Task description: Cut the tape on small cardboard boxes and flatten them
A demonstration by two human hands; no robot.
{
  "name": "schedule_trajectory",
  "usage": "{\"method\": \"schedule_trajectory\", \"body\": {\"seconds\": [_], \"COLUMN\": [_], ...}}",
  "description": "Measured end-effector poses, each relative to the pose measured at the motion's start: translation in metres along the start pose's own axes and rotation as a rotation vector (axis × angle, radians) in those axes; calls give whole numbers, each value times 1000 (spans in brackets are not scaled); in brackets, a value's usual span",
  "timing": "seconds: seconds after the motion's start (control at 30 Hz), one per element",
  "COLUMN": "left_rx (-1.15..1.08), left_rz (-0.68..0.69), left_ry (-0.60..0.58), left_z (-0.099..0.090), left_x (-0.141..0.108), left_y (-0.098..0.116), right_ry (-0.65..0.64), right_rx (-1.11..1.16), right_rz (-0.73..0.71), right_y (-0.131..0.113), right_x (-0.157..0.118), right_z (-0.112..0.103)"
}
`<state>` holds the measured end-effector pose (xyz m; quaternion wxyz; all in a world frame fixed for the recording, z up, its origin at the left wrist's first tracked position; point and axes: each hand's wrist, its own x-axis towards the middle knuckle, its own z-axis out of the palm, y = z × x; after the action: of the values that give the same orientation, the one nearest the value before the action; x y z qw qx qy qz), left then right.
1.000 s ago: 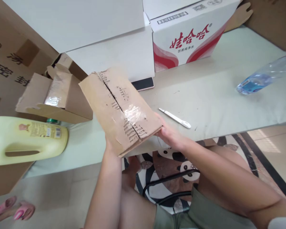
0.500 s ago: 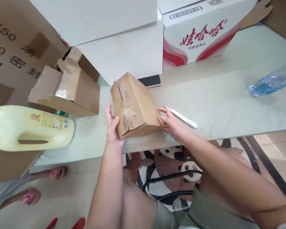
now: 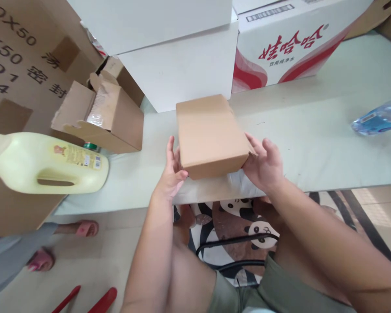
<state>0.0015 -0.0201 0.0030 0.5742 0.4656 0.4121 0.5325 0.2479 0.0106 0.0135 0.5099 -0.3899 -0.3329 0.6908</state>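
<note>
A small brown cardboard box (image 3: 211, 130) sits near the front edge of the cloth-covered table, a plain face upward. At its left front corner is my left hand (image 3: 173, 176), fingers apart, thumb against the box. My right hand (image 3: 263, 165) is at the right front corner, its palm turned partly up and its fingers spread, some of them touching the box edge. The fingertips of both hands are partly hidden by the box.
Left on the table (image 3: 313, 130) are an open carton (image 3: 127, 117) and a large pale yellow jug (image 3: 29, 161). White boxes (image 3: 182, 69) and a red-and-white carton (image 3: 280, 56) stand behind. A water bottle (image 3: 378, 117) lies right. A person's slippered feet (image 3: 87, 228) show lower left.
The box has been turned so its taped, marked side no longer shows and a plain face is up. My right hand has shifted right and opened. The phone and white cutter are out of sight.
</note>
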Motion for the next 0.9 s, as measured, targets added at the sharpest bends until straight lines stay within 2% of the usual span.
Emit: {"method": "schedule_trajectory", "body": {"seconds": [0.07,0.13,0.23,0.3,0.4,0.57,0.77,0.9], "left_rx": [-66,-130,-137,-63,18,-10,105,98], "left_rz": [11,5,-4,19,55,-5,131,140], "left_ry": [63,136,149,135,162,240,360,488], "left_z": [-1,-2,-3,-2,-1,0,-1,2], "left_x": [1,3,4,4,5,9,13,15], "left_y": [4,7,6,1,-5,-12,-32,-32], "right_ry": [-118,-192,-165,-132,-118,-91,-107,-7], "right_rx": [-132,-319,-559,-632,-613,-590,-552,-509], "right_rz": [-118,-177,-151,-147,-204,-231,-222,-303], "right_y": [-2,-1,4,8,10,12,14,14], "right_x": [-3,-6,-10,-10,-7,-3,-2,2], "right_z": [-6,-11,-15,-15,-13,-17,-17,-14]}}
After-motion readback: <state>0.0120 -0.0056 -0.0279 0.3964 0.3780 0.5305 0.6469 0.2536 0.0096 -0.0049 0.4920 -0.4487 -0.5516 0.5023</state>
